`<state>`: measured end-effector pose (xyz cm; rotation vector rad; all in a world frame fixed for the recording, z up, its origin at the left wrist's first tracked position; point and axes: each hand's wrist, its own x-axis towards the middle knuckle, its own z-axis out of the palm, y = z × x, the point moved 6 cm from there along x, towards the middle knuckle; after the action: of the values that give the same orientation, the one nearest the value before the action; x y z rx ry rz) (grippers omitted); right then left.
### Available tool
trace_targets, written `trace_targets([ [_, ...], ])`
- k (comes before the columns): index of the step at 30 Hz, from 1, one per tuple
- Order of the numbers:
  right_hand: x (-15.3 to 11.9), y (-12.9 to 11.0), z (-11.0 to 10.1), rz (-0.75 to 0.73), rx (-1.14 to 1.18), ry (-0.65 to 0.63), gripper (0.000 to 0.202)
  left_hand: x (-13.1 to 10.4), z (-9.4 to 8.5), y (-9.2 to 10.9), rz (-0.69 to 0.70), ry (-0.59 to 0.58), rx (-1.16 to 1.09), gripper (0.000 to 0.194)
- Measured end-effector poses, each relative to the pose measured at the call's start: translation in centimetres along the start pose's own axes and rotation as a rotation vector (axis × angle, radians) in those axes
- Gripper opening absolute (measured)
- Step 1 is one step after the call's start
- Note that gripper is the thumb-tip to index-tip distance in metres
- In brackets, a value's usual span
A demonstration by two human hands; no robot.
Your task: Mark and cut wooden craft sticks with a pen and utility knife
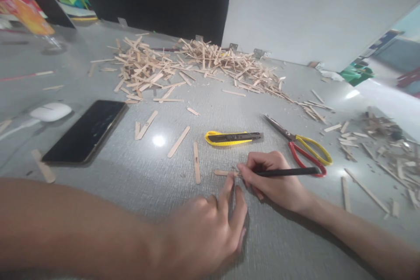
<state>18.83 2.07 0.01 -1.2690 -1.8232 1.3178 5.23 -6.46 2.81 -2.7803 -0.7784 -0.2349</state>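
Observation:
My right hand [274, 179] is closed round a black pen [288, 172], its tip end pointing left at a short wooden craft stick [225, 173] lying flat on the table. The tip itself is hidden by my fingers. My left hand [210, 227] rests just below, its fingers apart and the index fingertip touching the stick's lower edge. Left of that stick lies another craft stick [196, 162] with a dark mark on it. Beyond my hands are a yellow and black box cutter [229, 138] and scissors [292, 138] with red and yellow handles.
Loose craft sticks form a pile [144, 65] at the back left and another pile [236, 63] at the back centre. A phone [87, 131] and white mouse [50, 112] lie on the left. Broken wood pieces [393, 153] cover the right side. A bottle [31, 15] stands back left.

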Motion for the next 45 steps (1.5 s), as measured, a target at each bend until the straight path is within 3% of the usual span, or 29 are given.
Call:
trace_targets([
  [13, 0.0, -0.2, -0.1, -0.053, -0.041, -0.016, 0.042, -0.1, 0.0, 0.1, 0.014, 0.003, 0.020, 0.049],
  [21, 0.2, -0.3, 0.0, -0.026, 0.057, -0.026, 0.043, -0.3, 0.0, 0.2, -0.040, 0.049, 0.050, 0.049],
  [23, 0.4, -0.3, -0.7, -0.003, 0.170, 0.030, 0.043, -0.3, 0.0, 0.2, -0.040, 0.038, 0.048, 0.048],
  [26, 0.8, -0.1, -2.8, 0.024, 0.317, 0.215, 0.045, -0.3, -0.1, 0.2, -0.033, 0.026, 0.051, 0.048],
  [30, 1.2, -0.6, -4.9, -0.025, 0.292, 0.313, 0.039, -0.3, -0.2, 0.4, -0.012, 0.054, 0.089, 0.049],
  [34, 1.1, -1.5, -4.3, -0.079, 0.242, 0.194, 0.036, -0.3, -0.2, 0.4, -0.021, 0.071, 0.122, 0.054],
  [39, 0.3, -1.0, -1.3, 0.035, 0.209, 0.002, 0.033, -0.2, 0.2, 0.4, -0.014, 0.022, 0.072, 0.060],
  [45, -0.2, -0.7, 0.4, -0.015, -0.018, -0.021, 0.043, -0.3, 0.4, 0.3, -0.036, 0.050, 0.059, 0.056],
])
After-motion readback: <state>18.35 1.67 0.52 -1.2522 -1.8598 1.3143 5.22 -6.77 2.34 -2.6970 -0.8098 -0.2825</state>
